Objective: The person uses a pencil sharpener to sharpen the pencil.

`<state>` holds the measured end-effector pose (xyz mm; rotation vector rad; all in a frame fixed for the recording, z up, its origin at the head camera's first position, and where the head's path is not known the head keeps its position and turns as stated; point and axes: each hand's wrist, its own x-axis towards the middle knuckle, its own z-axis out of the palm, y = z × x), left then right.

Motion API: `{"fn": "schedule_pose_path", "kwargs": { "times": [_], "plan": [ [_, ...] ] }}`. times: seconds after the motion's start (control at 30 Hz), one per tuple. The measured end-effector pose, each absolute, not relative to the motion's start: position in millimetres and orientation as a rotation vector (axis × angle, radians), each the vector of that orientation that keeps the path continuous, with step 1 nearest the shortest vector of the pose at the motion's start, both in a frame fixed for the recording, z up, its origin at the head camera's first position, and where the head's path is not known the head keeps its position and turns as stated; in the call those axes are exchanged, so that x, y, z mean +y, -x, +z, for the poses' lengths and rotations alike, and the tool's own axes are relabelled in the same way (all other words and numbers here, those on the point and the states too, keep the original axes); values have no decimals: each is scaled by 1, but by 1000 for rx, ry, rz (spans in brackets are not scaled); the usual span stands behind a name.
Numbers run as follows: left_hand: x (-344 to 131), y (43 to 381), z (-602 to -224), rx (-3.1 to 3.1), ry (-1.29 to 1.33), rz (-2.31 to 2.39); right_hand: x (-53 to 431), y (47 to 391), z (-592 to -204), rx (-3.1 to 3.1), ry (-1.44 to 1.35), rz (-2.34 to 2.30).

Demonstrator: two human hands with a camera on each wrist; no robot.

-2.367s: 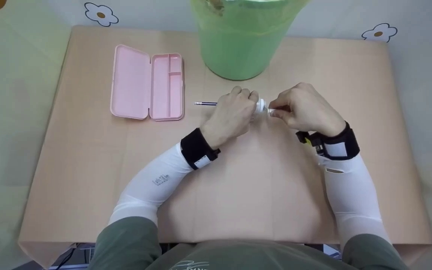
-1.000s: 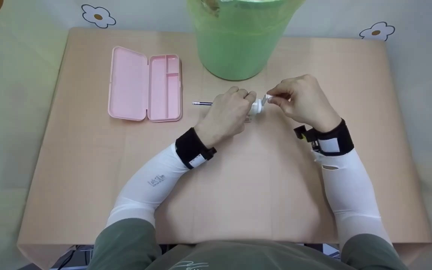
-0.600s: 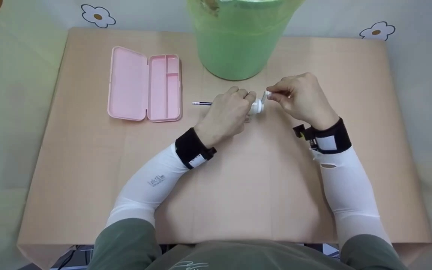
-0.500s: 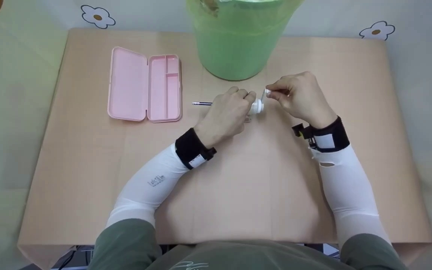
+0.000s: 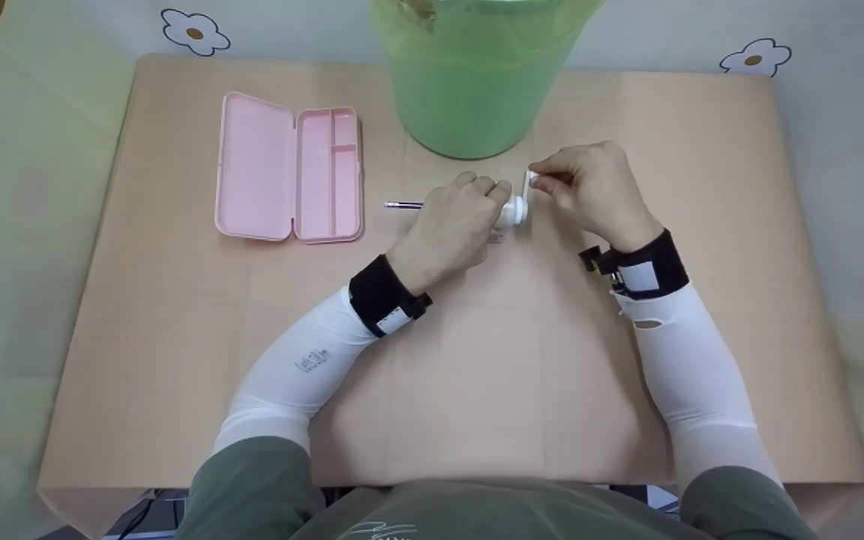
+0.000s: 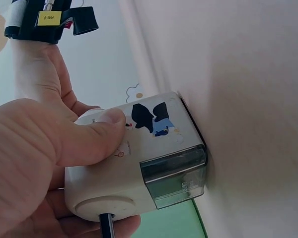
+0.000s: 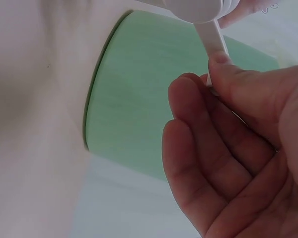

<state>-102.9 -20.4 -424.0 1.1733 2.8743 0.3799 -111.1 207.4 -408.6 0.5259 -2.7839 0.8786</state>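
Note:
My left hand (image 5: 451,225) grips a white crank pencil sharpener (image 6: 114,183), thumb on its printed top and fingers round the other side. A clear shavings drawer (image 6: 176,178) shows at one end of the body. From the sharpener's left side sticks out a dark pencil (image 5: 403,205), its other end hidden inside. On the right side, my right hand (image 5: 597,187) pinches the handle end of the white crank (image 7: 208,37) between thumb and fingers. In the head view the crank arm points away from me, toward the bin.
A pink pencil case (image 5: 259,172) lies unfolded at the left, with its divided tray bare. Behind the sharpener stands a green bin (image 5: 473,97) with a yellowish liner. A beige cloth covers the table (image 5: 469,390), and flower-patterned walls (image 5: 829,150) surround it.
My right hand has moved away from me and slightly left, swinging the crank from pointing rightward to pointing toward the bin. My left hand, sharpener and pencil stay nearly still.

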Motion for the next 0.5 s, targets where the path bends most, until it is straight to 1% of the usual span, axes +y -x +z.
{"fn": "schedule_pose_path", "kwargs": {
  "times": [0.5],
  "plan": [
    [-21,103,-426,2872,-1180,395,206,117,-420,-2836,-442,895]
  ]
}}
